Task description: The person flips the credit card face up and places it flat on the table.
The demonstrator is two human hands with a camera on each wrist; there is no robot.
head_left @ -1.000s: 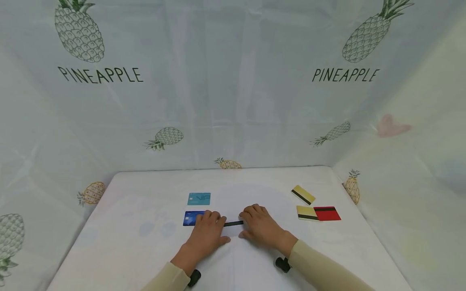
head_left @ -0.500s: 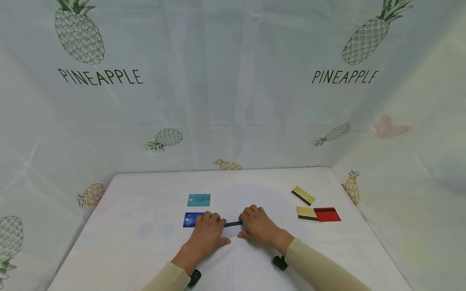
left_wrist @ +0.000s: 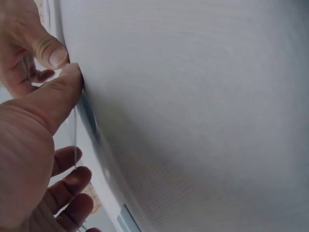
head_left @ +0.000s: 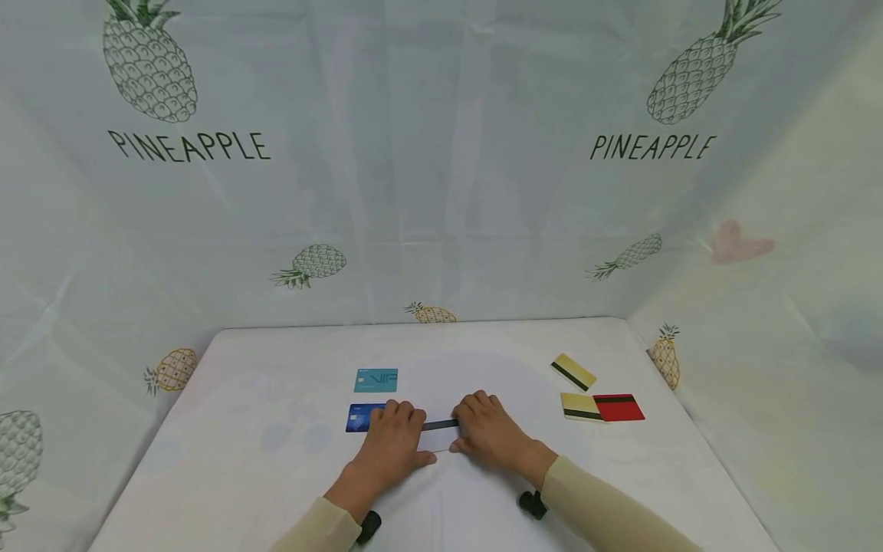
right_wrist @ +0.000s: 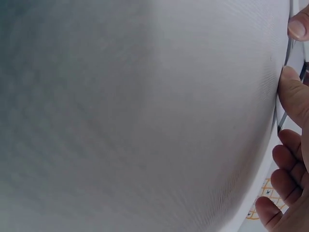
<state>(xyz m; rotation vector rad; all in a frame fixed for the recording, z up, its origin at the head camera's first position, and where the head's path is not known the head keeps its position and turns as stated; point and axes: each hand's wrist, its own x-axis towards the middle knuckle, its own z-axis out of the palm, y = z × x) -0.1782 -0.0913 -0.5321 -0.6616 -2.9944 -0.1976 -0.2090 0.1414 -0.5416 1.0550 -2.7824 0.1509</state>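
Observation:
A pale card with a dark stripe (head_left: 438,438) spans the gap between both hands, low over the white table, its ends hidden under the fingers. My left hand (head_left: 393,435) grips its left end, fingers on the far edge and thumb on the near side. The right hand (head_left: 495,431) holds the right end the same way. In the left wrist view the left thumb (left_wrist: 53,99) lies close to the other hand's thumb. The right wrist view catches the right thumb (right_wrist: 292,94) by the card's edge. A blue card (head_left: 363,418) lies partly behind the left hand.
Above the blue card lies a teal VIP card (head_left: 376,380). To the right are a yellow striped card (head_left: 574,372), another yellow card (head_left: 581,406) and a red card (head_left: 619,408) touching it. A pineapple-print cloth (head_left: 428,192) walls the table's far side.
The striped card has tipped slightly between the hands: its stripe looks lighter and its near edge now shows as a thin line. Both hands have barely moved; the other cards lie still.

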